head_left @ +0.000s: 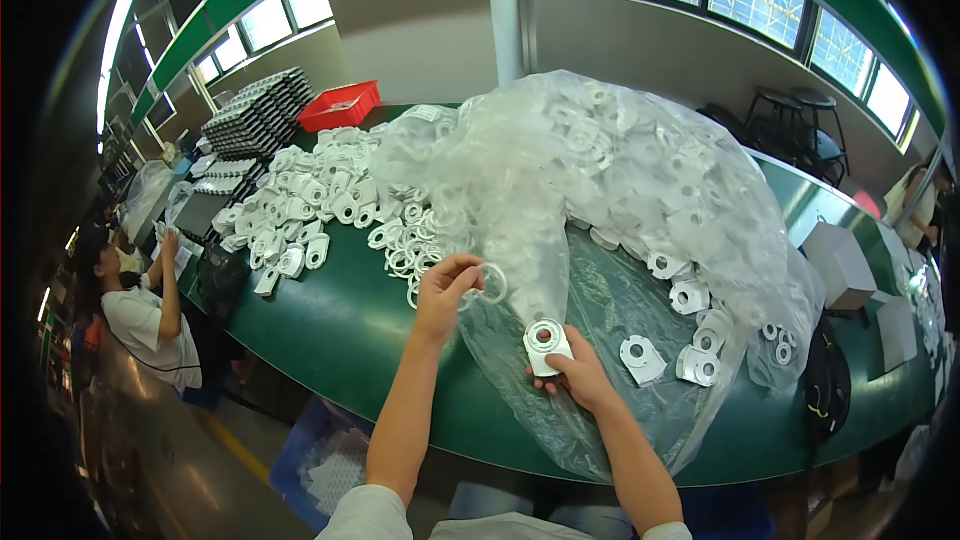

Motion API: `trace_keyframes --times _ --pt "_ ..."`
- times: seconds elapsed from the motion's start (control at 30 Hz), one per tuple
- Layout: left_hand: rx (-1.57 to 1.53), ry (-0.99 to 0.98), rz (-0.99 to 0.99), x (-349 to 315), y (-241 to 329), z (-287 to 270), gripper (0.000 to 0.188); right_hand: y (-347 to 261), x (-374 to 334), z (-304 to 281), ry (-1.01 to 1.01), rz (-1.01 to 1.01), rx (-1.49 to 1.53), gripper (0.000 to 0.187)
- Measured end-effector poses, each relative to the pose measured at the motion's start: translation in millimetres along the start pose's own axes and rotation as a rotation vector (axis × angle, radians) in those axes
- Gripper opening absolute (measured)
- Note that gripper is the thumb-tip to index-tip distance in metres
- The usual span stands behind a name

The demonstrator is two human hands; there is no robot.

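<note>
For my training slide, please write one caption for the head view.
Left hand holds a white ring, right hand a holed white part.

Left hand (452, 288): pinches white ring (504, 283), centre
Right hand (580, 372): holds white piece (537, 356), lower centre
Plastic bag (650, 165): bulging, see-through, upper right of centre
Tray (330, 121): red, upper left

bright windows (757, 2) in grey wall (640, 52), dark stools (812, 98) below
</note>
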State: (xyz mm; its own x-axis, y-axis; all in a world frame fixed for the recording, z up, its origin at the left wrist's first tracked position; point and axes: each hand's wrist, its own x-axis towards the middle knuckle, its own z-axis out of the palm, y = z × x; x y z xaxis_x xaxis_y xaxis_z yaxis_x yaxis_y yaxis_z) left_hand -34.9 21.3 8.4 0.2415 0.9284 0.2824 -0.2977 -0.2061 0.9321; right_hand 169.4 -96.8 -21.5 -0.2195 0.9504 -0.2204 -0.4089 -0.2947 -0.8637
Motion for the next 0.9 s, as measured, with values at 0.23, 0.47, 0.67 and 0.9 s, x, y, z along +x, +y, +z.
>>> trace_keyframes --times 0.23,0.47,0.67,0.9 --pt "0.040 -0.110 -0.167 -10.2 2.0 42.0 0.017 1.8 0.5 -5.2 -0.026 0.006 -0.014 0.045" --pt "0.272 -0.102 -0.116 -20.0 -20.3 47.8 0.010 -1.5 -0.6 -5.1 -0.055 0.021 -0.033 0.049" --pt "0.499 -0.122 0.166 -25.4 -22.4 53.8 0.008 -1.0 0.2 -4.9 -0.083 0.005 -0.041 0.052" --pt "0.566 -0.203 0.199 -29.5 -22.2 61.5 0.009 -3.1 -1.2 -4.7 -0.080 0.004 -0.056 0.051"
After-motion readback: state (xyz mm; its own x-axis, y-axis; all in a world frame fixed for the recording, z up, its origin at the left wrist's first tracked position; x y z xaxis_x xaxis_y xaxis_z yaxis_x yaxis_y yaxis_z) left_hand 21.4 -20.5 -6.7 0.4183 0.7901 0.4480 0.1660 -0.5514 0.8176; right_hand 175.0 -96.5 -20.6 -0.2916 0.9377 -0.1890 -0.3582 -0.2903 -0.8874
